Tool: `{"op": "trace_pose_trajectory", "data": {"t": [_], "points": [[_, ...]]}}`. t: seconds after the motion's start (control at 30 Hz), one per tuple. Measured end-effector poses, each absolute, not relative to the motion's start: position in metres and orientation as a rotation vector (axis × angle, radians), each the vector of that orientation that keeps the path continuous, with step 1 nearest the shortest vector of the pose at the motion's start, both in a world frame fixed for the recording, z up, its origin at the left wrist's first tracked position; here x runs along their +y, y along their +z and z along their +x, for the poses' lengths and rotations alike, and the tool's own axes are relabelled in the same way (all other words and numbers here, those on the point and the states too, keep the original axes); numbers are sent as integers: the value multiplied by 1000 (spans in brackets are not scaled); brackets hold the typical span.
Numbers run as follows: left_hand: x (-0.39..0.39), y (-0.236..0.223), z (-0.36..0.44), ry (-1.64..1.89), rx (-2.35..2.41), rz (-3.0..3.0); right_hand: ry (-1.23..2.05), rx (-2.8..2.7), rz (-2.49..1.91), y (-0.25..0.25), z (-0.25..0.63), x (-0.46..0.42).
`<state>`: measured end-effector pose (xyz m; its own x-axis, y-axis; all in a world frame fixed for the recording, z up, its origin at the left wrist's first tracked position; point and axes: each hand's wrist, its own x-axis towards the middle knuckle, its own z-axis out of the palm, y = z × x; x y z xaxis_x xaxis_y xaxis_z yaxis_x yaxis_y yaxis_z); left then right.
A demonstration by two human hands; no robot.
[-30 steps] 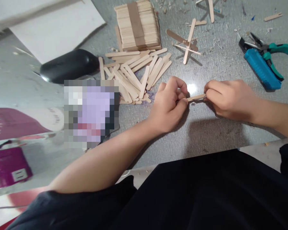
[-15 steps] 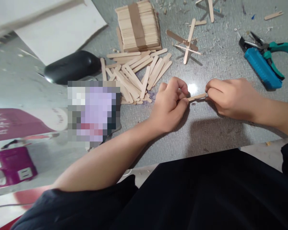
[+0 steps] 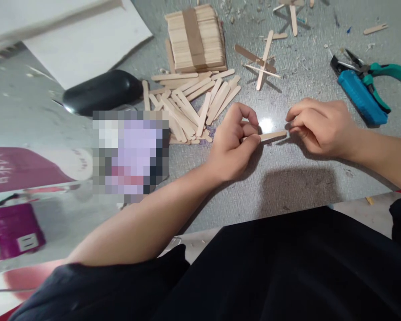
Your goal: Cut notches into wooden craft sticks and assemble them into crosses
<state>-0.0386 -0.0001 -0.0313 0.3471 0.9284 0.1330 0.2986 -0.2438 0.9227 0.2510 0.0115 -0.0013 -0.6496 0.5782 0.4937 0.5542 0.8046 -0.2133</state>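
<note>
Between the thumb and fingers of my left hand (image 3: 237,142) is a wooden craft stick (image 3: 274,135), its free end pointing right. My right hand (image 3: 321,127) hovers just off that end, thumb and fingertips drawn together in a pinch. Whatever it may hold is too small to make out. Beyond my hands lies a crossed assembly of craft sticks (image 3: 263,64). Loose craft sticks (image 3: 187,104) are heaped left of my left hand, and behind them sits a bundle of craft sticks (image 3: 195,38) with a paper band.
Green-handled pliers (image 3: 376,76) and a blue cutter (image 3: 362,98) lie at the right. To the left are a black rounded case (image 3: 102,92), a white sheet (image 3: 87,40) and a purple box (image 3: 16,234). Wood scraps dot the far tabletop (image 3: 297,53).
My right hand has come away from the end of the craft stick and lifted slightly, its fingers loosening a little. My left hand still grips the stick, now turned slightly.
</note>
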Motion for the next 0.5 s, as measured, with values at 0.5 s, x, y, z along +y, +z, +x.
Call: {"op": "trace_pose_trajectory", "data": {"t": [0.5], "points": [[2,-30,-35,958,918,1676,-16,-2735,-206,13,244,9]]}}
